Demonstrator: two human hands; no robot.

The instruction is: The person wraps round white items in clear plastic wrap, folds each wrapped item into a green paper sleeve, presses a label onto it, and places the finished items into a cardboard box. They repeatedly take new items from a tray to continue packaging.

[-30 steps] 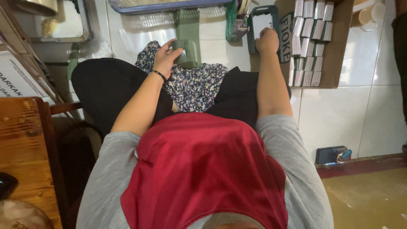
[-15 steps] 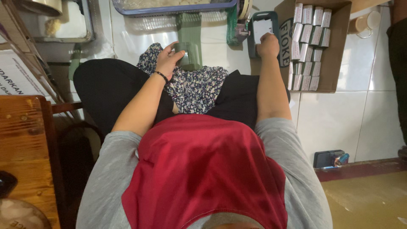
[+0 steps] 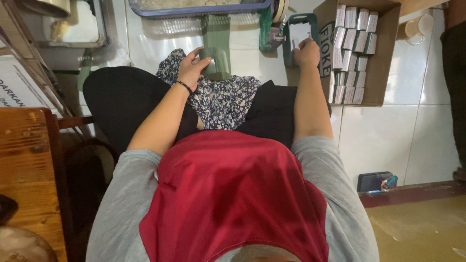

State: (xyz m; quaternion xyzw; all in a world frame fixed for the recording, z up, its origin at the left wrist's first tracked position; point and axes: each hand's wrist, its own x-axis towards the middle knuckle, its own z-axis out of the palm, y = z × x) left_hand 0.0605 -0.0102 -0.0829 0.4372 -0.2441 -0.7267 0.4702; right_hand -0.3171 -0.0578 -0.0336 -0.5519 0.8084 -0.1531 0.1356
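Left hand (image 3: 191, 65) wraps its fingers around a green strip of material (image 3: 217, 48), thumb on the near side, clamped at the strip's lower end, just above the lap. Strip runs up from the hand to a blue-rimmed tray (image 3: 204, 8) at top. Right hand (image 3: 307, 52) closed on a dark-cased handheld device with a pale screen (image 3: 298, 33), holding its lower edge; device sits just above the hand. Floral cloth (image 3: 221, 99) lies on the lap below and between both hands, over black fabric (image 3: 124, 99). Black bracelet (image 3: 184, 86) on left wrist. Open cardboard box of small white packets (image 3: 353, 51) just right of right hand, on the white tiled floor (image 3: 388, 136). Metal pot (image 3: 63, 24) well left of left hand. Wooden furniture (image 3: 26, 165) at far left. Small dark gadget (image 3: 374, 182) far below-right of right hand.
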